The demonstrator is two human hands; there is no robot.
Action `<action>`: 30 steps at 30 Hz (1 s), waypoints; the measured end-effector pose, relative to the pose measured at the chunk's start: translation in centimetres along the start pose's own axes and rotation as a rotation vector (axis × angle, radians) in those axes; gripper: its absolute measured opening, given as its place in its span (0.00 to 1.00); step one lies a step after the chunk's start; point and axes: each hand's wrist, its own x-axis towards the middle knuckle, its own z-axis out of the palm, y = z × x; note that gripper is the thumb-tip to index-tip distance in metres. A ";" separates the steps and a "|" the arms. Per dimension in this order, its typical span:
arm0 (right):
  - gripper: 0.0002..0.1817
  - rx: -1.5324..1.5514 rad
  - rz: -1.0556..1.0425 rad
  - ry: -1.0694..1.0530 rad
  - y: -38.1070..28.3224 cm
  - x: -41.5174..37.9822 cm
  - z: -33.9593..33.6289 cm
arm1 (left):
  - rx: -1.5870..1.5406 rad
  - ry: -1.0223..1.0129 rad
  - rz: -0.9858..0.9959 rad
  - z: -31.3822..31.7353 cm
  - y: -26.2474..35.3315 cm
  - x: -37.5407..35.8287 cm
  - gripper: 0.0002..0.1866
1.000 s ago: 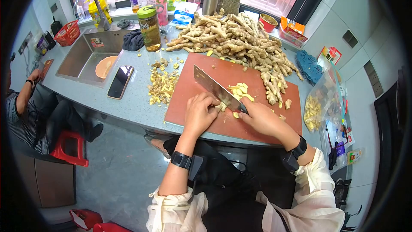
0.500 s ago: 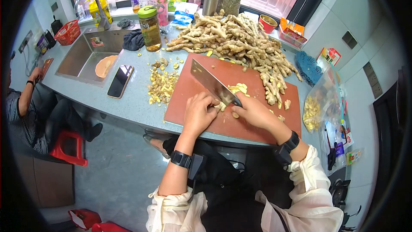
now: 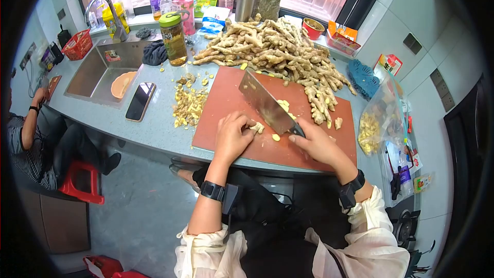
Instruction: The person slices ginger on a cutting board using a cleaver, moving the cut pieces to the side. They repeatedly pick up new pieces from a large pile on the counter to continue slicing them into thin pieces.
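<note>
My right hand [image 3: 315, 141] grips the black handle of a cleaver [image 3: 267, 104], whose broad blade stands over the reddish-brown cutting board [image 3: 221, 90]. Under the fingertips of my left hand [image 3: 234, 133] lies a piece of ginger [image 3: 258, 127], held against the board to the left of the blade. A cut ginger slice [image 3: 276, 137] rests between that piece and my right hand. More pale yellow slices [image 3: 284, 105] lie behind the blade, partly hidden by it. Whole ginger roots [image 3: 278, 46] are heaped along the board's far edge, some of them on its right corner.
Ginger scraps [image 3: 189, 105] lie left of the board, near a phone [image 3: 140, 101] and a green-lidded bottle [image 3: 174, 38]. A sink [image 3: 85, 80] is farther left. At right stands a plastic bag of ginger slices [image 3: 369, 131]. Another person [image 3: 31, 139] sits at far left.
The cleaver has moved right, away from the ginger piece, uncovering a slice on the board. My left hand still holds the piece. The whole view has shifted slightly.
</note>
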 end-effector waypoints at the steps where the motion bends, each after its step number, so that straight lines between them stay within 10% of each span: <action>1: 0.16 0.096 0.130 -0.075 -0.2 -0.5 0.1 | 0.011 0.013 0.012 0.0 0.0 0.0 0.08; 30: 0.19 -0.164 0.010 -0.060 -1.3 -0.5 0.1 | -0.037 -0.001 0.015 0.0 -0.1 0.0 0.08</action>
